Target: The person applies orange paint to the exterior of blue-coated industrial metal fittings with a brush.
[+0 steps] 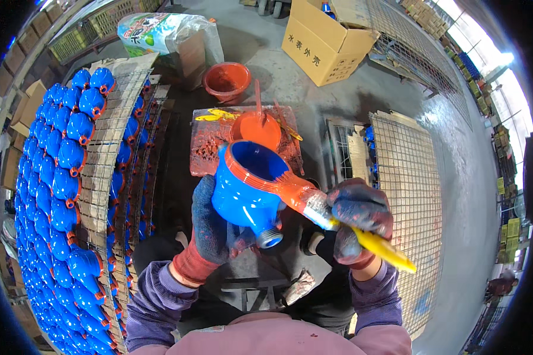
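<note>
My left hand (206, 223), in a dark, paint-stained glove with a red cuff, is closed around the side of a glossy blue metal housing (241, 202). The housing is tilted, showing its wide round opening and a threaded pipe stub at the bottom. Red-orange paint coats the threaded rim. My right hand (361, 219), gloved the same way, grips a yellow-handled paintbrush (320, 208). Its red-loaded bristles touch the right side of that rim. Just beyond the housing, a bowl of red-orange paint (257, 129) with a stick in it sits on a paint-crusted board (202, 155).
Rows of blue housings (65, 154) with red rims cover a rack at left. A wire mesh rack (405, 207) stands at right. Behind the board are a red-brown basin (226, 81), a printed plastic sack (160, 35) and an open cardboard box (320, 47). Yellow brushes (218, 114) lie on the board.
</note>
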The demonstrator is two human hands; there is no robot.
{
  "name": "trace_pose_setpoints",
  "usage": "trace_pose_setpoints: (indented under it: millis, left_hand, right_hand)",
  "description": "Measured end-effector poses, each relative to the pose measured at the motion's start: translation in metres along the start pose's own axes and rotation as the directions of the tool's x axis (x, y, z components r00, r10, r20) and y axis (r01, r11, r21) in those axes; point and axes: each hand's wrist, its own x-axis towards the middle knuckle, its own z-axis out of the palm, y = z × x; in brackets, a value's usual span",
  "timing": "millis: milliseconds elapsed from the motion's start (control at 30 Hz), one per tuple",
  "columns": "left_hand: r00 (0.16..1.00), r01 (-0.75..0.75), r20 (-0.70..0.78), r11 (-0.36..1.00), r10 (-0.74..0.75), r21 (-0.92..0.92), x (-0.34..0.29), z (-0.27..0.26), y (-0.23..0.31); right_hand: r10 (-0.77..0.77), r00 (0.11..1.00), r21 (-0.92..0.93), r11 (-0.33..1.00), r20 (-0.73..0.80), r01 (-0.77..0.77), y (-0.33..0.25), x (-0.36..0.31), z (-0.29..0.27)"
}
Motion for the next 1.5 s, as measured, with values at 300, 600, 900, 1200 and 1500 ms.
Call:
trace_pose_setpoints:
  millis: [300, 600, 900, 1200, 1500]
  left_hand:
    - [0.972, 0.019, 0.233, 0.987, 0.019, -0.158, -0.002, -0.016, -0.016]
    - [0.993, 0.088, 0.027, 0.862, -0.117, 0.500, 0.006, -0.093, 0.016]
    - [0.989, -0.072, 0.139, 0.986, 0.051, 0.152, 0.031, -0.042, 0.020]
    - [0.999, 0.016, 0.045, 0.980, -0.025, 0.197, 0.057, -0.066, 0.014]
    - [0.998, 0.053, -0.052, 0.973, -0.043, 0.223, 0.070, -0.064, 0.011]
  right_hand:
    - [0.048, 0.974, 0.071, 0.997, -0.220, -0.033, 0.025, 0.005, 0.004]
    - [0.445, 0.836, 0.201, 0.895, -0.322, -0.399, 0.044, -0.011, -0.030]
    - [0.561, 0.714, 0.519, 0.793, -0.420, -0.318, 0.032, 0.026, -0.032]
    - [0.479, 0.732, 0.490, 0.842, -0.484, -0.228, 0.040, 0.023, -0.038]
    - [0.476, 0.776, 0.529, 0.819, -0.413, -0.221, 0.050, 0.017, -0.041]
